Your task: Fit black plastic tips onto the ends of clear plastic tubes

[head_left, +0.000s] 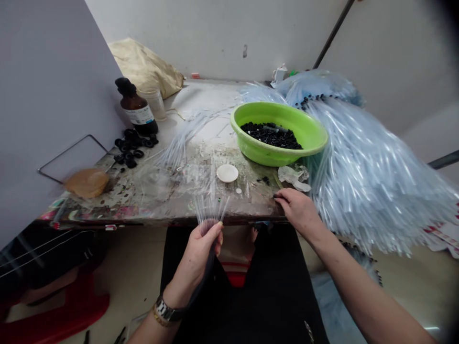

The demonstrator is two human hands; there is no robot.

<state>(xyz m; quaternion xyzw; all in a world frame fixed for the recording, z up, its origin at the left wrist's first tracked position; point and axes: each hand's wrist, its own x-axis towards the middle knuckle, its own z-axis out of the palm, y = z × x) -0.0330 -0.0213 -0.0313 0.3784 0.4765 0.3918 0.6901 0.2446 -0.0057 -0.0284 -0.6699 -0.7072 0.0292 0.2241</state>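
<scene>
My left hand [204,243] is wrapped round a bundle of thin clear plastic tubes [211,205], whose ends fan out above my fingers at the table's front edge. To the right, my right hand [296,208] pinches a small black piece [275,196] between thumb and forefinger, just over the table's edge. Between and beyond the hands lies a small white dish [227,173]. A few small black pieces [264,180] are scattered on the tabletop near my right hand. Behind them a green basin [258,155] holds many more black pieces.
Large bundles of clear tubes [373,167] cover the right side. Loose tubes [186,138] lie at left centre. A brown bottle [138,107], black caps [129,150] and a tan round object [86,182] are at left. A crumpled clear plastic piece [294,177] lies by the basin.
</scene>
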